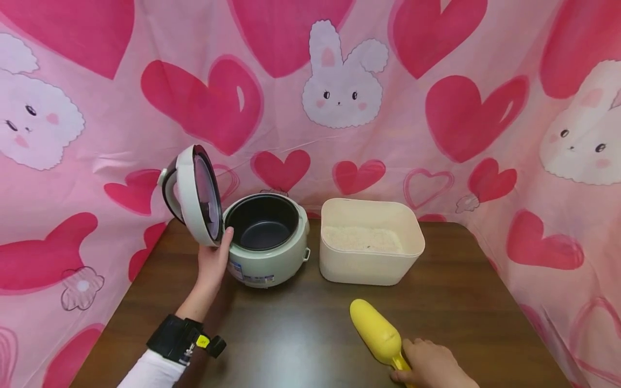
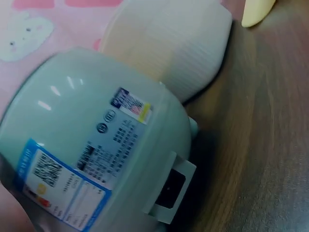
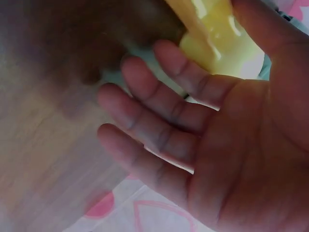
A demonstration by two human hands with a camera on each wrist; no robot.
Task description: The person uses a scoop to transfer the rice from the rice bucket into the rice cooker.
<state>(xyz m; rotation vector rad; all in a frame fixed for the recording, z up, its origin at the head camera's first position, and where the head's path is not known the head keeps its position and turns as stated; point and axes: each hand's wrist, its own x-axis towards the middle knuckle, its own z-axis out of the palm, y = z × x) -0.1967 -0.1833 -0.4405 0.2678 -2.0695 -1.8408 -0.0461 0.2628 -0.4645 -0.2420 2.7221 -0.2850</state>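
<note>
In the head view my left hand holds the raised lid of the rice cooker by its lower rim. Its thumb lies by the inner side, while the other fingers are hidden behind the lid. The cooker's dark inner pot shows bare inside. My right hand holds the handle of a yellow scoop with the thumb across it; the scoop's rounded back faces up. Loosely stretched fingers of that hand appear beside the scoop in the right wrist view.
A cream bin with white grains, likely rice, stands right of the cooker. All stand on a dark wooden table. A pink cloth with hearts and rabbits hangs behind the table and along both sides.
</note>
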